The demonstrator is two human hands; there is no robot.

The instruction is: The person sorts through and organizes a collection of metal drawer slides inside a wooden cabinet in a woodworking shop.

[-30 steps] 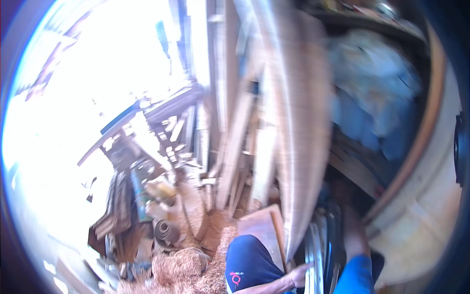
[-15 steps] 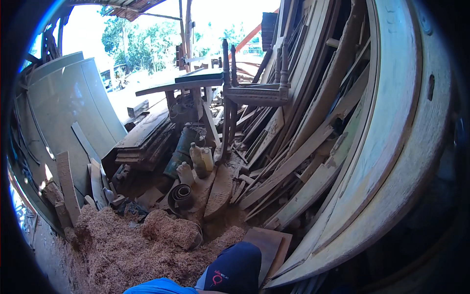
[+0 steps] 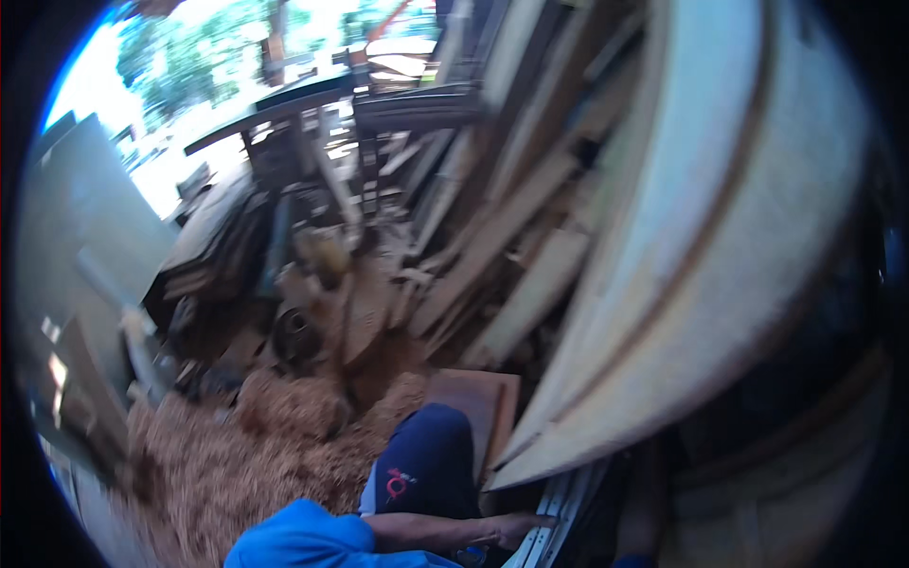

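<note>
We look down on a cluttered wood yard, blurred by motion. At the bottom centre of the frame one bare forearm reaches toward the right, out of a blue sleeve (image 3: 303,541). Which arm it is we cannot tell for sure; it reads as our left hand (image 3: 516,527), fingers stretched flat and loose, touching the pale metal rails (image 3: 559,525) at the bottom edge. It grasps nothing that we can make out. Our other hand does not show.

Just above the forearm sits our knee (image 3: 426,464) in dark blue cloth with a small red mark. Beside it, to the right, a brown board (image 3: 478,402) lies flat. A large curved pale panel (image 3: 691,246) sweeps from the upper right of the frame down to the rails, its lower end just above the hand.

Lower left, sawdust (image 3: 246,454) lies heaped. Planks (image 3: 492,237) lean in a stack across the centre. A grey sheet (image 3: 90,218) stands at the left, with sunlit trees (image 3: 199,66) at the upper left.
</note>
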